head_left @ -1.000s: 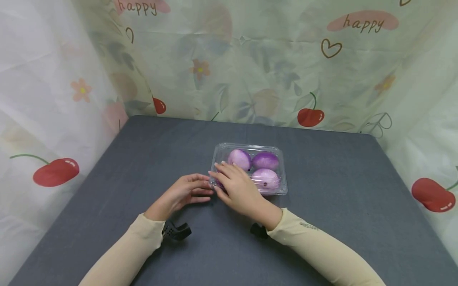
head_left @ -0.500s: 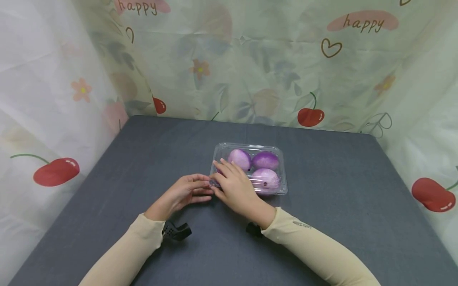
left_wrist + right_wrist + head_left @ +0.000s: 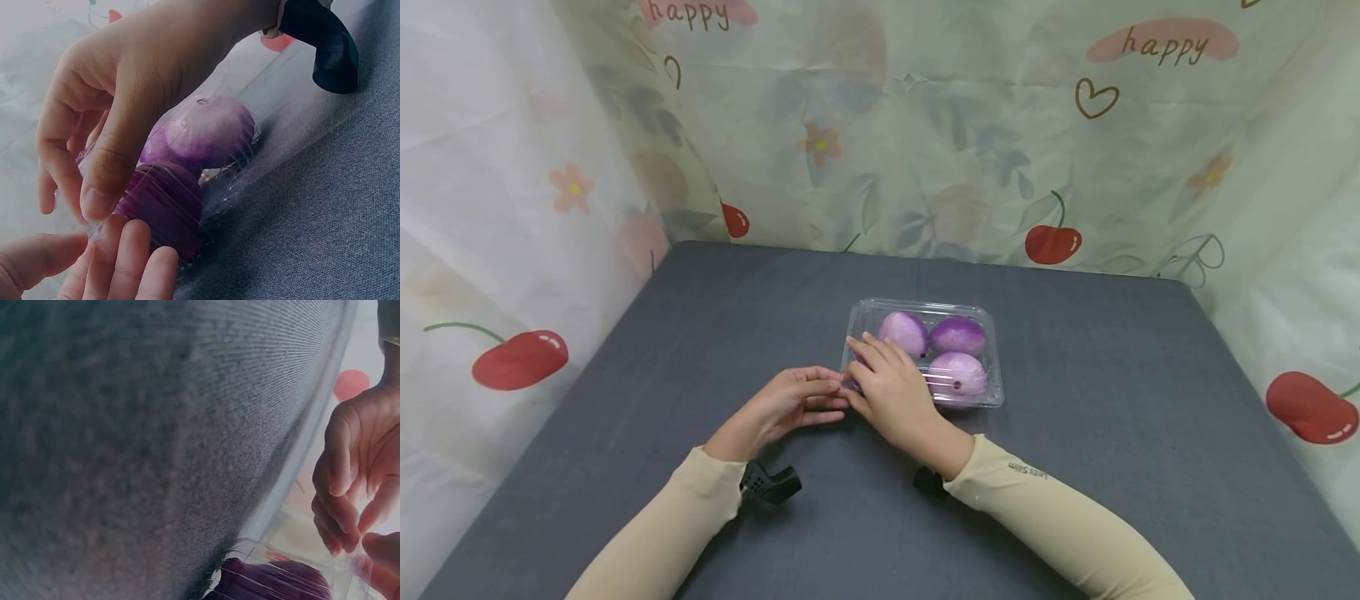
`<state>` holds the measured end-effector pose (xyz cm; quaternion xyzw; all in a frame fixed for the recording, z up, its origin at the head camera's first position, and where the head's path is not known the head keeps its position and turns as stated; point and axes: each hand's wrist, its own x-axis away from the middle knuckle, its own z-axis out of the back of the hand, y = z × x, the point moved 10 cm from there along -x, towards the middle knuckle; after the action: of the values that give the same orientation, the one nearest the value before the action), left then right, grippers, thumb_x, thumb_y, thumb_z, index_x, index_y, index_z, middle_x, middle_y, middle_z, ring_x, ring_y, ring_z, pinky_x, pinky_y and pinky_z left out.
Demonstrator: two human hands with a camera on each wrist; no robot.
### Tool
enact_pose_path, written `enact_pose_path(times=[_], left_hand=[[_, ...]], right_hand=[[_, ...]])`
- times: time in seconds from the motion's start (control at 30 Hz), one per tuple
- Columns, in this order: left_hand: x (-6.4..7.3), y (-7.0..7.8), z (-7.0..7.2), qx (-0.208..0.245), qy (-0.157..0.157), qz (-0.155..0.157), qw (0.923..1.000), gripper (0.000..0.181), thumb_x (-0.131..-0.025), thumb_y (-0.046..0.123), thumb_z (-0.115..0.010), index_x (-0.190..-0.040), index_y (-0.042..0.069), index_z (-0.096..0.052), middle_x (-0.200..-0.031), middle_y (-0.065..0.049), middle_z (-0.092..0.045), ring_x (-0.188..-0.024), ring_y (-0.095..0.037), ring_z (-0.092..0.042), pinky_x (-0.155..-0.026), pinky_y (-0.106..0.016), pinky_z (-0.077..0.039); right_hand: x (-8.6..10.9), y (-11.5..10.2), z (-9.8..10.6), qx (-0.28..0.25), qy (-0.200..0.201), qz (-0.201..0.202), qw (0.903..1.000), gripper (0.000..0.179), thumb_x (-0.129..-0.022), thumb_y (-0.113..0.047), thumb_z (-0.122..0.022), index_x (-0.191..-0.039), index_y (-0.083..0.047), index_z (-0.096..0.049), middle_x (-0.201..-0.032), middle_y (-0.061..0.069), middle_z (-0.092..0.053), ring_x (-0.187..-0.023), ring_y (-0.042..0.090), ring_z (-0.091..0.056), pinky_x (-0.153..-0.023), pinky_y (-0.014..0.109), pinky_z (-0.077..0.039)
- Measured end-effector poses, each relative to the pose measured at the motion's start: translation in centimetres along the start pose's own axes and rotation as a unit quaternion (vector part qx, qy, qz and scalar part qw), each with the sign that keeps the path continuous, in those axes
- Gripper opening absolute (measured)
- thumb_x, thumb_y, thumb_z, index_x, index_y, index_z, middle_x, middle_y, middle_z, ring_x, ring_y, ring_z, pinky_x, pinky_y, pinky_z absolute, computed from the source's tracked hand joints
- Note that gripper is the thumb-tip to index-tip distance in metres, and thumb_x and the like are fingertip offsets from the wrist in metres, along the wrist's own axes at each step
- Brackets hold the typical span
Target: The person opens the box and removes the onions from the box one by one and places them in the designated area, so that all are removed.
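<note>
A clear plastic clamshell box (image 3: 992,367) with several purple onions (image 3: 957,337) inside sits on the dark cloth, its lid lying over them. My left hand (image 3: 786,406) is at the box's near left corner, where its thumb and fingertips pinch the thin plastic edge, as the left wrist view shows. From above, my right hand (image 3: 898,396) reaches over the left part of the box, fingers spread across the lid. Its thumb and index finger pinch the same corner, right by the left fingertips. The right hand covers part of another onion (image 3: 165,203).
Dark grey cloth (image 3: 1090,392) covers the table around the box. A patterned curtain (image 3: 880,150) with cherries and flowers hangs behind and along both sides. Black wrist camera mounts (image 3: 772,485) sit under the forearms.
My right hand has shifted slightly left, its index finger and thumb drawing in at the box's corner. The left hand and the box have stayed nearly still.
</note>
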<state>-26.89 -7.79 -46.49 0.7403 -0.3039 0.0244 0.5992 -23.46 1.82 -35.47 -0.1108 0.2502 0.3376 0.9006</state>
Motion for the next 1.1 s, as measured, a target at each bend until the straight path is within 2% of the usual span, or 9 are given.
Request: enact_pose_path(times=[0.13, 0.43, 0.67, 0.83, 1.1], left_hand=[[0.0, 0.0, 0.0, 0.0, 0.001, 0.006, 1.0, 0.009, -0.096, 0.007, -0.059, -0.097, 0.009, -0.067, -0.089, -0.002, -0.073, -0.083, -0.013, -0.071, -0.079, -0.033, -0.059], [-0.1, 0.1, -0.1, -0.008, -0.018, 0.002, 0.9998, 0.011, -0.097, 0.005, -0.056, -0.098, 0.006, -0.067, -0.089, -0.002, -0.073, -0.082, -0.013, -0.071, -0.079, -0.029, -0.059], [-0.3, 0.1, 0.2, -0.017, -0.008, 0.003, 0.9998, 0.01, -0.096, 0.007, -0.059, -0.095, 0.007, -0.069, -0.088, -0.002, -0.073, -0.08, -0.012, -0.071, -0.078, -0.028, -0.059], [-0.5, 0.1, 0.3, -0.022, 0.001, -0.001, 0.9998, 0.012, -0.095, 0.005, -0.058, -0.092, 0.008, -0.069, -0.085, -0.002, -0.073, -0.077, -0.011, -0.071, -0.075, -0.027, -0.059], [-0.7, 0.3, 0.1, -0.016, 0.002, -0.007, 0.9998, 0.02, -0.094, 0.001, -0.056, -0.084, 0.011, -0.07, -0.079, -0.001, -0.072, -0.073, -0.011, -0.071, -0.071, -0.026, -0.059]], right_hand=[[0.0, 0.0, 0.0, -0.001, 0.003, 0.0, 1.0, 0.021, -0.083, -0.032, -0.077, -0.09, -0.012, -0.071, -0.133, 0.01, -0.06, -0.127, 0.029, -0.053, -0.108, 0.046, -0.041], [-0.1, -0.1, 0.1, -0.014, 0.008, 0.002, 0.9999, 0.02, -0.082, -0.028, -0.079, -0.087, -0.01, -0.073, -0.13, 0.011, -0.062, -0.123, 0.03, -0.056, -0.106, 0.047, -0.043], [-0.2, -0.4, 0.1, -0.024, 0.013, 0.015, 0.9995, 0.016, -0.083, -0.022, -0.077, -0.085, -0.007, -0.073, -0.129, 0.015, -0.062, -0.12, 0.035, -0.058, -0.104, 0.05, -0.044], [-0.1, -0.9, 0.4, -0.004, 0.036, 0.042, 0.9985, 0.015, -0.083, -0.02, -0.076, -0.085, -0.006, -0.073, -0.126, 0.016, -0.064, -0.115, 0.037, -0.061, -0.099, 0.051, -0.048], [0.0, -1.4, 0.6, 0.064, 0.065, 0.078, 0.9928, 0.016, -0.083, -0.024, -0.075, -0.084, -0.008, -0.073, -0.121, 0.013, -0.067, -0.109, 0.033, -0.065, -0.095, 0.046, -0.052]])
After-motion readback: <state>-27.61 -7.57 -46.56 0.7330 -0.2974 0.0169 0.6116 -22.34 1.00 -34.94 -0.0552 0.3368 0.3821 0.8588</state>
